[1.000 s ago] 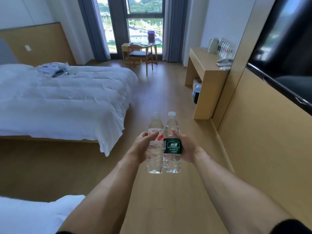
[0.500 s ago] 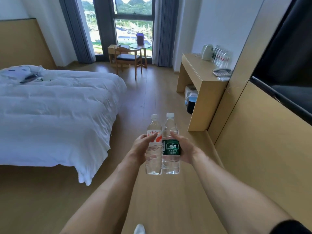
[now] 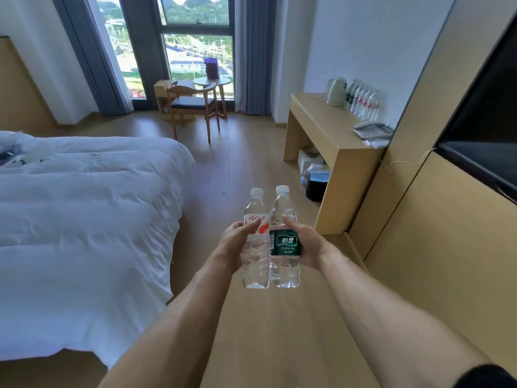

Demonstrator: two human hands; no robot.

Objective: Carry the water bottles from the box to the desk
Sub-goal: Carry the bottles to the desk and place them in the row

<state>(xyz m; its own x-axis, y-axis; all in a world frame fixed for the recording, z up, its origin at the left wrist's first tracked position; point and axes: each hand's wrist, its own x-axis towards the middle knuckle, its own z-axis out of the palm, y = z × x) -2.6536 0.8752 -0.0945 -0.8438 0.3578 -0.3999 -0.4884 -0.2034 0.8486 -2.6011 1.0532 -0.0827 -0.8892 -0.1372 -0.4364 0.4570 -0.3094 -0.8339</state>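
Two big things fill the room: a white bed (image 3: pixel 84 219) on the left and a wooden desk (image 3: pixel 330 135) far on the right, against the wall. On the far end of the desk stand a kettle (image 3: pixel 336 91), a row of bottles (image 3: pixel 363 103) and, nearer, a telephone (image 3: pixel 372 131). Near the middle, over the floor (image 3: pixel 237 152), the left hand (image 3: pixel 233 245) has its grip curled around a red-label bottle (image 3: pixel 256 242), and the right hand (image 3: pixel 306 245) has its grip curled around a green-label bottle (image 3: pixel 284 242). Both bottles are upright and touch side by side, well apart from the desk.
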